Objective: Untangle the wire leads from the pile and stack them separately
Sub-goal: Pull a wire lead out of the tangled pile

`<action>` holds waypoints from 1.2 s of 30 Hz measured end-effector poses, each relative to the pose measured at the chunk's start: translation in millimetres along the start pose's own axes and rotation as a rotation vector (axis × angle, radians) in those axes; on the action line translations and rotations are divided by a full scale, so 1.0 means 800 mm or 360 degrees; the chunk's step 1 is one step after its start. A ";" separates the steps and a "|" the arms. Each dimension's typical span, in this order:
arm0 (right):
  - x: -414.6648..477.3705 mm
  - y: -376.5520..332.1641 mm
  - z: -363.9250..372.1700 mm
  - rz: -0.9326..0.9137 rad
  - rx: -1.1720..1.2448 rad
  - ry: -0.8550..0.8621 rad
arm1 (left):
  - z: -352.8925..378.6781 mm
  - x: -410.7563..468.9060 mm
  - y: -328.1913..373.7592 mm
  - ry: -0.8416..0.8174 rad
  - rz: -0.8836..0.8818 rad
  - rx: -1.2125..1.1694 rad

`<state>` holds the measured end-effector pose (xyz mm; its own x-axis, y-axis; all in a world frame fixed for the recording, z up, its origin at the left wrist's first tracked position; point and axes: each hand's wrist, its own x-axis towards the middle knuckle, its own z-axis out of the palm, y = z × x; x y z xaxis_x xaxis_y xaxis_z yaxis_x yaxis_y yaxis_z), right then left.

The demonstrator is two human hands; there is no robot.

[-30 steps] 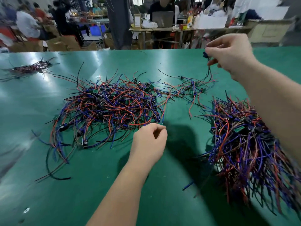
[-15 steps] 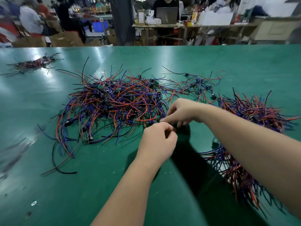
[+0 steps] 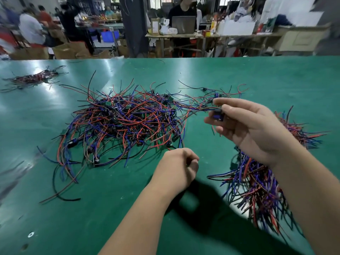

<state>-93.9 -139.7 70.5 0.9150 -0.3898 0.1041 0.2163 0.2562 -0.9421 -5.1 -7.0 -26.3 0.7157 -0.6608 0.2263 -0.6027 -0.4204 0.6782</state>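
A tangled pile of red, blue and black wire leads lies on the green table, left of centre. A second, more aligned stack of leads lies at the right, partly hidden under my right forearm. My right hand is raised above the table and pinches a small blue connector, whose wires trail left toward the pile. My left hand rests on the table at the pile's near edge, fingers curled around thin wire ends.
A small separate bundle of leads lies at the far left of the table. Beyond the table's far edge stand a dark pillar, workbenches, cardboard boxes and several people.
My right hand has lifted from beside my left hand at the pile's edge, rising up and right with a connector pinched in it. My left hand stays put.
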 end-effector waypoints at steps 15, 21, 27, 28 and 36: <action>0.037 -0.031 -0.022 -0.0408 -0.0234 0.0418 | -0.006 0.003 -0.001 -0.0063 -0.0020 -0.0007; 0.142 -0.036 -0.042 0.0008 -0.1723 0.0509 | -0.006 0.001 0.000 -0.0033 -0.0020 -0.0006; 0.144 0.052 0.020 0.0317 -0.2127 -0.0070 | -0.005 0.005 -0.003 -0.0078 -0.0036 0.0015; 0.141 0.067 0.029 0.0367 -0.2161 -0.0155 | -0.006 0.005 -0.004 -0.0084 -0.0038 0.0000; 0.129 0.068 0.045 0.0162 -0.2091 -0.0037 | -0.006 0.004 -0.006 -0.0105 -0.0018 -0.0073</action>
<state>24.5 -134.3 41.5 0.9158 -0.4015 0.0079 -0.3313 -0.7664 -0.5503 1.9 -4.3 -25.3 0.6966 -0.6964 0.1727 -0.5766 -0.4001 0.7123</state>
